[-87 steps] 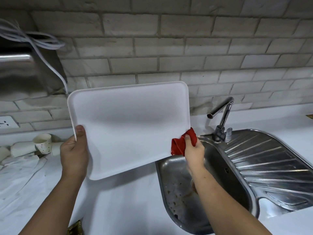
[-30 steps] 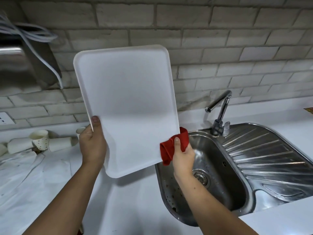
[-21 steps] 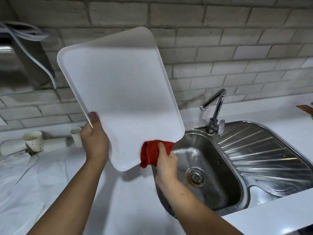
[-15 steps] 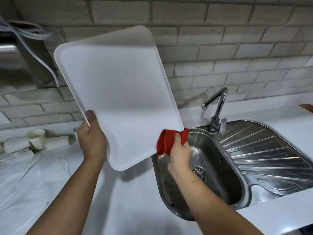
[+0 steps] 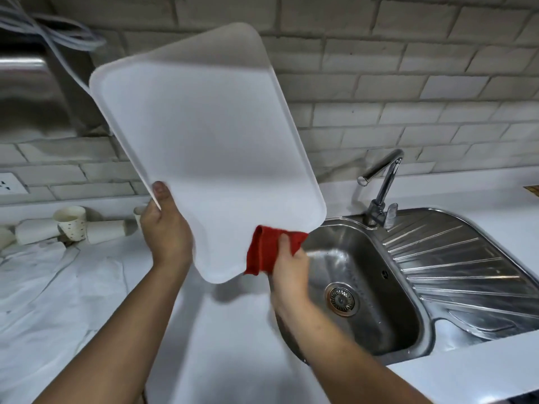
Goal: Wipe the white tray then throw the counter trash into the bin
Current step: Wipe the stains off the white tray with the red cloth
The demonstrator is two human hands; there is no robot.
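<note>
White tray (image 5: 204, 147) — upright left of the sink (image 5: 350, 287), left hand (image 5: 166, 231) gripping its edge; right hand (image 5: 288, 258) had slid the clenched red cloth (image 5: 262, 252) toward its bottom corner — wiping nearly finished.

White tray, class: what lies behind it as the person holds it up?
Behind the white tray you can see only brick wall around its edges. The wall section directly behind, and the left hand fingers gripping its back, are covered.

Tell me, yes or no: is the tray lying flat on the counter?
No: the white tray is held upright above the counter.
</note>
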